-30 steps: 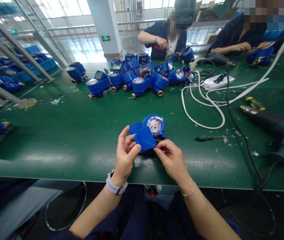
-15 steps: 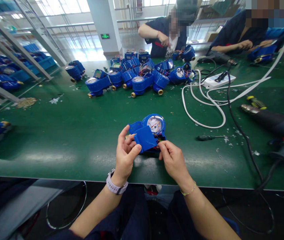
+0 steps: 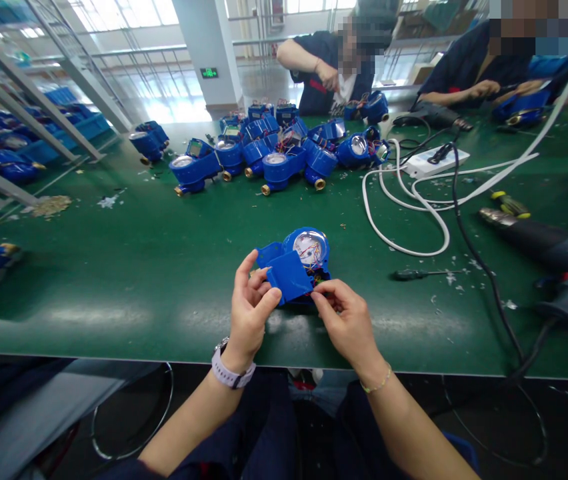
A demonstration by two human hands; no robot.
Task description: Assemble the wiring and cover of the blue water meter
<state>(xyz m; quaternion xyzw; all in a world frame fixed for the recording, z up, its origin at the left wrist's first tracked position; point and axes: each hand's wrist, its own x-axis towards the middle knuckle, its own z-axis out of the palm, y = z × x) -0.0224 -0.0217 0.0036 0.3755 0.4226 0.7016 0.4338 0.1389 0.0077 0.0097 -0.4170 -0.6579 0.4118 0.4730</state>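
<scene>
A blue water meter (image 3: 320,239) with a round clear window lies on the bench in front of me. Loose coloured wires (image 3: 318,275) show at its open lower side. My left hand (image 3: 250,310) grips a flat blue plastic cover (image 3: 290,279) between thumb and fingers, tilted over the meter's front. At the cover's right corner, the thumb and forefinger of my right hand (image 3: 343,313) are pinched together beside the wires. What lies between those fingertips is too small to make out. The cover hides part of the meter's body.
Several blue meters (image 3: 275,160) stand further back. To the right lie a screwdriver (image 3: 409,275), a heat gun (image 3: 539,240), a white power strip (image 3: 437,162) and looping cables. Two co-workers sit across the green bench (image 3: 164,267). More meters fill the left side.
My right hand's fingertips have shifted slightly left and down, from the wires to the cover's corner. My left hand and the cover stay almost still.
</scene>
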